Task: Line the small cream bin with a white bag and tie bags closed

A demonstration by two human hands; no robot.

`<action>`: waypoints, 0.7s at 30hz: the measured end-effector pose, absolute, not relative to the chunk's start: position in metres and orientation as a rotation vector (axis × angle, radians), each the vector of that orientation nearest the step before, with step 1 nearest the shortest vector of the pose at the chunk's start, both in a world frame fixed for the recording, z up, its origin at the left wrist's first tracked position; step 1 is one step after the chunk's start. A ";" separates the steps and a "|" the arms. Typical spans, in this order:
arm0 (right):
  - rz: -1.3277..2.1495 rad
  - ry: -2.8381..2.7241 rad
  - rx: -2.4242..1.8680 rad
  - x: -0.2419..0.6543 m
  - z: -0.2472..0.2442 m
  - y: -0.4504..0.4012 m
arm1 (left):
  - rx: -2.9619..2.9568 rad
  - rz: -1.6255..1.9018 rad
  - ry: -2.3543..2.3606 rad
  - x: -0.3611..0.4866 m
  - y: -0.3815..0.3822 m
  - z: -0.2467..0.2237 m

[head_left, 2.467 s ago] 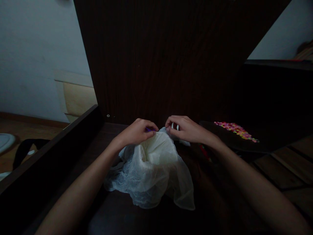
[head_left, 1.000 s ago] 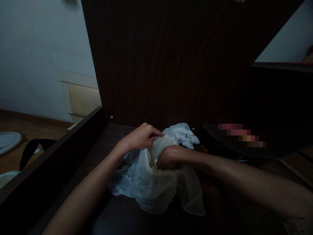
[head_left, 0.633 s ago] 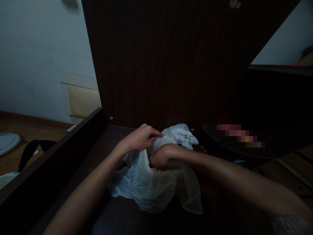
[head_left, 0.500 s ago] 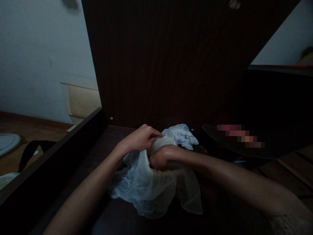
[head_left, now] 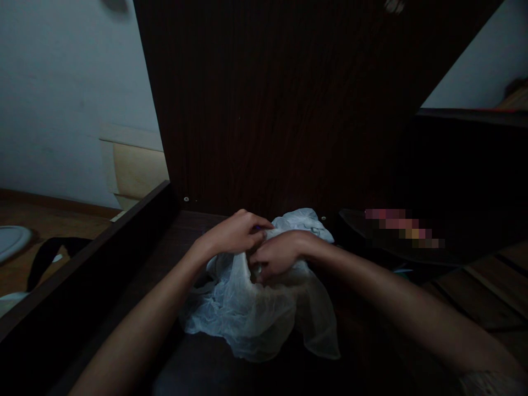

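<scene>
Your left hand pinches the white fabric — likely light, soft, best held by its rim; your right hand dips inside, grip unclear.

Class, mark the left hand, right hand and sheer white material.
Left hand (head_left: 236,234): head view, back of hand.
Right hand (head_left: 284,250): head view, back of hand.
Sheer white material (head_left: 249,322): head view, front folds.
</scene>
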State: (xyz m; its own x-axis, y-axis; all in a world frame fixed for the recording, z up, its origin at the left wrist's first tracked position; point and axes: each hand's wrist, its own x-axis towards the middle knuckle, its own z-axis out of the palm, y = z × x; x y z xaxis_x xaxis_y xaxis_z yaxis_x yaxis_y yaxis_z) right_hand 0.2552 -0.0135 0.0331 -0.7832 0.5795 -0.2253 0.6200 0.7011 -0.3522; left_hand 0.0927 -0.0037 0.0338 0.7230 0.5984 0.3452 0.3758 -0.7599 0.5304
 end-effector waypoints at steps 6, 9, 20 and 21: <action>-0.876 2.880 0.986 0.312 0.102 -0.020 | 2.484 0.750 0.751 0.091 -0.004 0.036; -0.887 3.016 1.305 0.340 0.095 -0.024 | 2.471 0.787 0.758 0.092 -0.005 0.037; -0.452 3.207 1.487 0.346 0.038 -0.034 | 2.501 0.774 0.682 0.110 0.004 0.030; -0.445 3.208 1.499 0.345 0.036 -0.034 | 2.525 0.773 0.696 0.111 0.005 0.030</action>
State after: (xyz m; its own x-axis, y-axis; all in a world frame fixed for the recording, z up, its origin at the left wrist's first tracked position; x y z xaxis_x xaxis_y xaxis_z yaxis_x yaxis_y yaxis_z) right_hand 0.3455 -0.0339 0.0359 -0.5732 0.7729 0.2722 0.6695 0.6333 -0.3883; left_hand 0.1105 0.0047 0.0300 0.7218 0.5649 0.3999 0.3387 -0.7922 0.5077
